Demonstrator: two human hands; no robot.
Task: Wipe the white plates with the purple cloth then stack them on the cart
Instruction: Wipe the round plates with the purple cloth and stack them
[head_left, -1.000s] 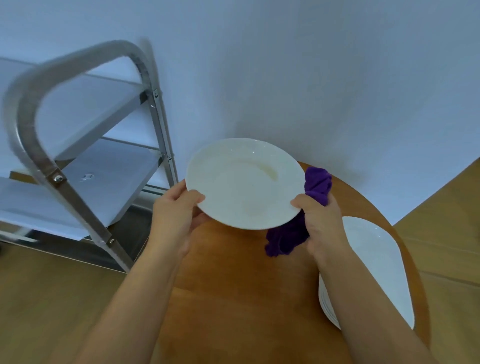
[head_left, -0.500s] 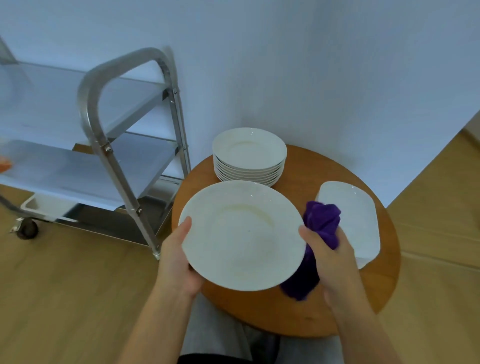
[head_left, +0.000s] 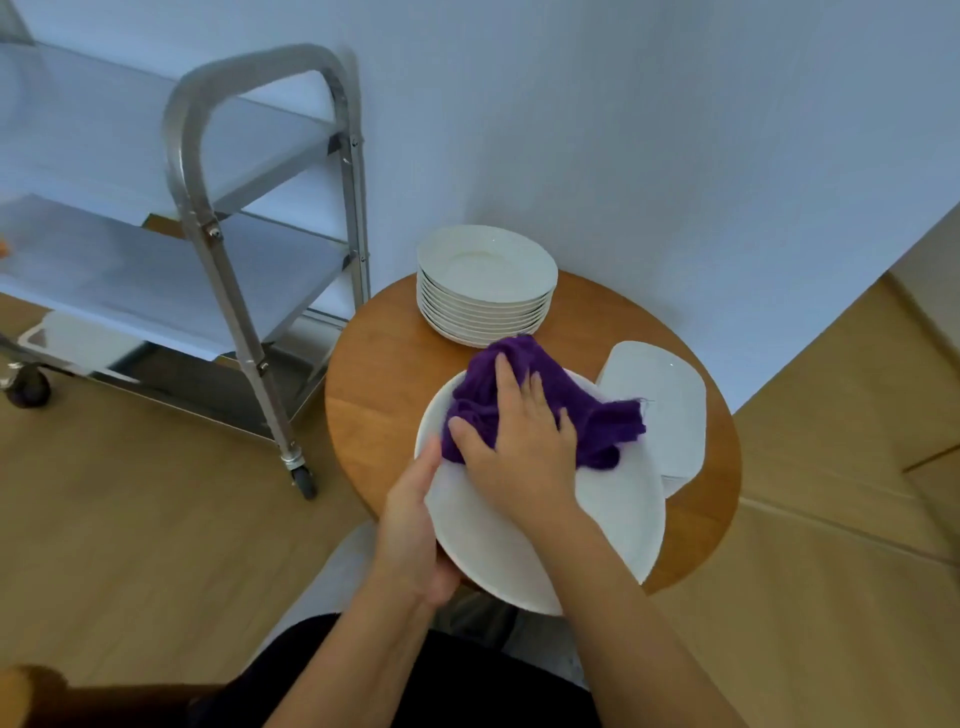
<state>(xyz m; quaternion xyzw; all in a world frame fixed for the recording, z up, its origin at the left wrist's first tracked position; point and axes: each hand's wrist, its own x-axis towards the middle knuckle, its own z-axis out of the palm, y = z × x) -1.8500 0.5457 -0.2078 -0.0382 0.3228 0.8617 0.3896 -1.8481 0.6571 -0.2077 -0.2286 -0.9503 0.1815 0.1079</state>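
Note:
A large round white plate (head_left: 613, 509) is held over the near edge of the round wooden table (head_left: 374, 384). My left hand (head_left: 410, 525) grips its left rim, thumb on top. My right hand (head_left: 519, 441) lies flat with spread fingers on the purple cloth (head_left: 597, 415), pressing it onto the plate's upper part. A stack of several round white plates (head_left: 485, 283) stands at the table's far side. A small stack of squarish white plates (head_left: 660, 400) sits on the right, partly hidden by the held plate.
A steel cart (head_left: 249, 234) with shelves and castor wheels stands to the left of the table, its lower shelf (head_left: 130, 275) bare here. A white wall runs behind. Wooden floor surrounds the table.
The view has tipped down. My right hand has moved from the plate's right rim onto its face, spreading the purple cloth over it. My left hand still holds the left rim.

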